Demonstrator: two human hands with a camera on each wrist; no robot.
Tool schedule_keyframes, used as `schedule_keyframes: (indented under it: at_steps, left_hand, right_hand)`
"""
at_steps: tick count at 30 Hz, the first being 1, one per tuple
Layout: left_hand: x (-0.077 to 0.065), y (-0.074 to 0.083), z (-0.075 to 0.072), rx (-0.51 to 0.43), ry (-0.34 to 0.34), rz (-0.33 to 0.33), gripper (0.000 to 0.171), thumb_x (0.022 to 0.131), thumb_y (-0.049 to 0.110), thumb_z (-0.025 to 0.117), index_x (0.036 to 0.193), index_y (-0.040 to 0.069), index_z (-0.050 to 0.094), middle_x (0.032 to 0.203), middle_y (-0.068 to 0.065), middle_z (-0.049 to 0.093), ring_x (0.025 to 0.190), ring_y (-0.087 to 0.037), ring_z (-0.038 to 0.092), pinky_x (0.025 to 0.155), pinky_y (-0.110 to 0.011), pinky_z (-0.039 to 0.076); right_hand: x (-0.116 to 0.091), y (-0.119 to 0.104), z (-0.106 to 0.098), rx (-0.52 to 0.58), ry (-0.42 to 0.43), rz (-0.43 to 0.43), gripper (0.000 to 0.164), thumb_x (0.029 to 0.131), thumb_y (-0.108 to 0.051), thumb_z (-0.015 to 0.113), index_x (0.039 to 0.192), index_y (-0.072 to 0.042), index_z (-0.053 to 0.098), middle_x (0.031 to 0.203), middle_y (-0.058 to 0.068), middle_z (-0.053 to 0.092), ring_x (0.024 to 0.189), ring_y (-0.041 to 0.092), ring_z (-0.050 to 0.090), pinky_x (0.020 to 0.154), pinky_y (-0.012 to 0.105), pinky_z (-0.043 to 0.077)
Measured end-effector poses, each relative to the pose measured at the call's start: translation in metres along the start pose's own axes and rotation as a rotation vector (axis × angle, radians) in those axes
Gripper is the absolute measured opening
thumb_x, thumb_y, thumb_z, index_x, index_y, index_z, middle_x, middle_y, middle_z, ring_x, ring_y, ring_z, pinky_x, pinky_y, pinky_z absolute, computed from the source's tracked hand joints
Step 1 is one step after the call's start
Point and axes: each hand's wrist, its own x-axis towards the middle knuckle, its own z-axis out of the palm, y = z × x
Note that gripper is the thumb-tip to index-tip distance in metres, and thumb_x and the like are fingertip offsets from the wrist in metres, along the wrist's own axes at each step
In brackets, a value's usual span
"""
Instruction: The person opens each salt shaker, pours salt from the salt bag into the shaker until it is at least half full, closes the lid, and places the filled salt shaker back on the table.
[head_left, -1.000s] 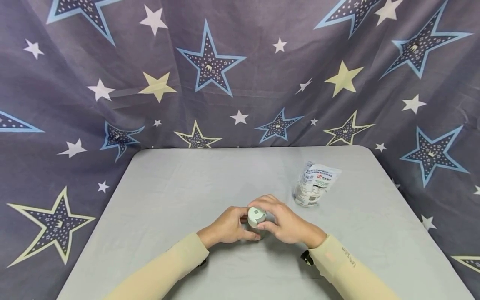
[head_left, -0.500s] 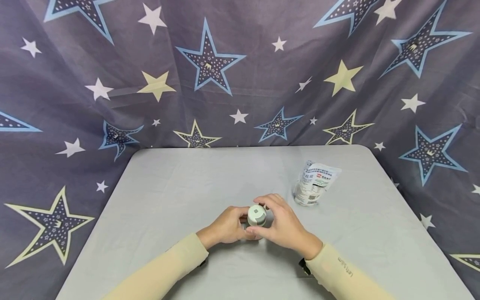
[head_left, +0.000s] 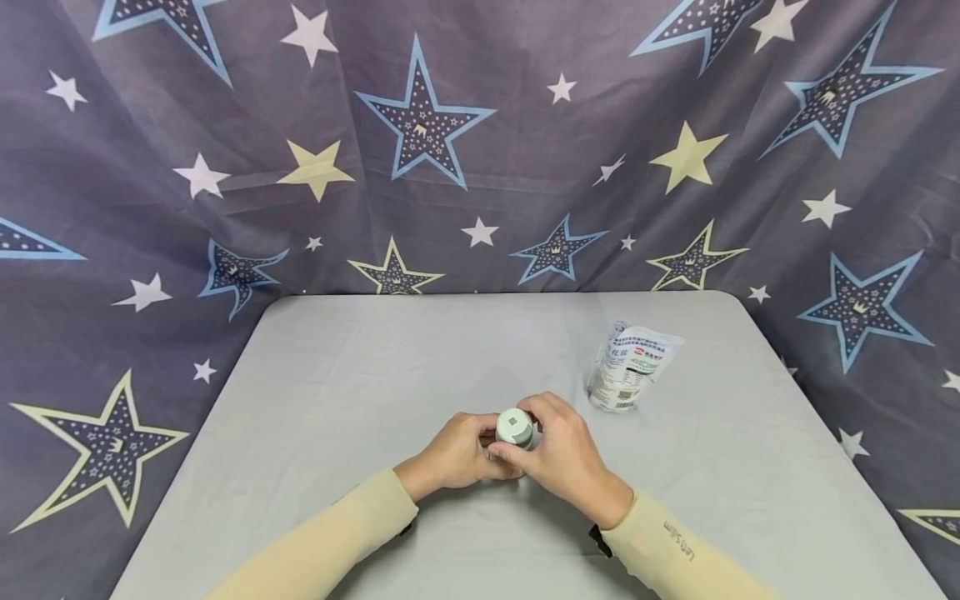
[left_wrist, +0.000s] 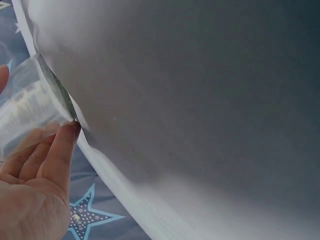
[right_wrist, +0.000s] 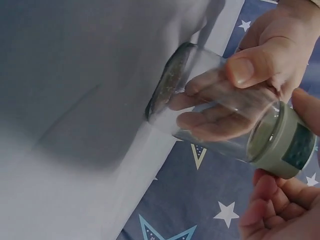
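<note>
A clear glass jar (right_wrist: 215, 100) with a pale green lid (head_left: 514, 426) stands upright on the table between both hands. My left hand (head_left: 457, 454) grips the jar's body; its fingers show through the glass in the right wrist view. My right hand (head_left: 558, 446) holds the lid by its sides between thumb and fingers. A dark label patch shows on the lid's side in the right wrist view. Some of the jar (left_wrist: 30, 110) appears in the left wrist view, past the left hand's fingers. Whether anything is inside the jar is unclear.
Behind and right of the hands stands a white printed pouch (head_left: 630, 367), partly see-through. A grey cloth covers the table (head_left: 390, 358). A dark star-patterned curtain (head_left: 480, 150) hangs along its back edge and sides.
My right hand's thumb and fingers have shifted around the lid, and its wrist has moved left and nearer. The left hand's thumb has drawn in against the jar. The pouch stays put.
</note>
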Motion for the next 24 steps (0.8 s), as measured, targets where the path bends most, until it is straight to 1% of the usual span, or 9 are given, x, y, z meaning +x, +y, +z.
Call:
schedule_keyframes:
  at_steps: [4,8,16,20,24]
  left_hand:
    - [0.001,0.000,0.000,-0.026,-0.014,0.005,0.040,0.078,0.021,0.092,0.114,0.018,0.074,0.106,0.006,0.075,0.096,-0.004,0.071,0.083,-0.019,0.057]
    - [0.003,-0.001,-0.001,-0.032,-0.030,0.004,0.041,0.078,0.021,0.092,0.114,0.017,0.074,0.106,0.006,0.075,0.096,-0.003,0.071,0.083,-0.019,0.057]
    - [0.003,-0.001,-0.002,-0.056,-0.047,-0.024,0.039,0.078,0.020,0.092,0.113,0.019,0.073,0.105,0.009,0.074,0.096,-0.002,0.070,0.084,-0.019,0.057]
    - [0.003,-0.001,-0.003,-0.042,-0.052,-0.020,0.040,0.078,0.022,0.092,0.113,0.018,0.072,0.105,0.008,0.074,0.097,-0.003,0.070,0.085,-0.019,0.057]
    - [0.002,-0.001,-0.003,-0.007,-0.052,-0.024,0.044,0.078,0.025,0.092,0.116,0.017,0.072,0.109,0.007,0.074,0.100,-0.006,0.070,0.087,-0.020,0.056]
  right_hand:
    - [0.001,-0.001,-0.002,0.032,-0.028,-0.011,0.043,0.073,-0.034,0.094,0.096,-0.009,0.068,0.088,-0.002,0.063,0.076,0.010,0.056,0.064,0.024,0.050]
    - [0.003,0.000,-0.005,0.056,-0.076,-0.018,0.040,0.076,-0.031,0.093,0.100,-0.010,0.069,0.092,-0.004,0.065,0.080,0.009,0.059,0.068,0.025,0.053]
    - [0.008,0.001,-0.012,0.070,-0.188,-0.027,0.042,0.079,-0.028,0.091,0.110,-0.009,0.070,0.101,-0.004,0.066,0.088,0.008,0.059,0.073,0.026,0.054]
    - [0.010,0.004,-0.014,0.085,-0.237,-0.036,0.044,0.081,-0.026,0.090,0.115,-0.008,0.069,0.105,-0.004,0.066,0.093,0.008,0.059,0.078,0.028,0.055]
    - [0.012,0.006,-0.016,0.109,-0.280,-0.056,0.044,0.082,-0.022,0.089,0.117,-0.007,0.069,0.110,-0.003,0.066,0.101,0.009,0.060,0.086,0.031,0.055]
